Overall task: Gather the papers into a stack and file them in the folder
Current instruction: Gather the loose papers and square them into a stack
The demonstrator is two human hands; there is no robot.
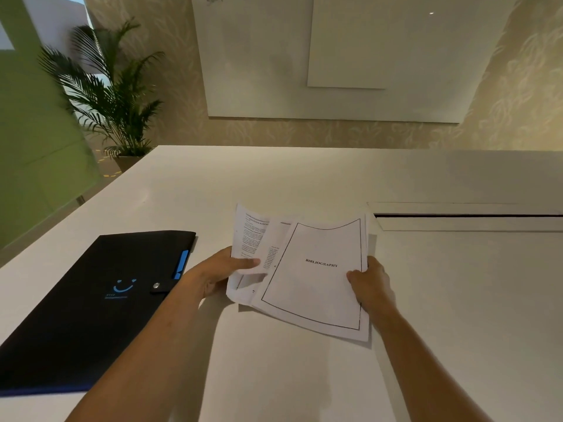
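White papers [313, 278] hide fingers of both hands; txt mostly unreadable.

Papers [307, 278], held between left hand [213, 277] and right hand [370, 283]: white, black print; top sheet has a thin black border and the black word "BIBLIOGRAPHY".

Folder [100, 303], left of the left hand: black, blue smile mark, blue tab at its edge, blue strip along the near edge, silver snap on a black strap.

Counter [457, 300] under both hands: off-white.

Well beyond the hands: wall [518, 102] beige with pale leaf pattern; white boards [259, 71]; green palm [112, 92]; pale green panel [33, 132].
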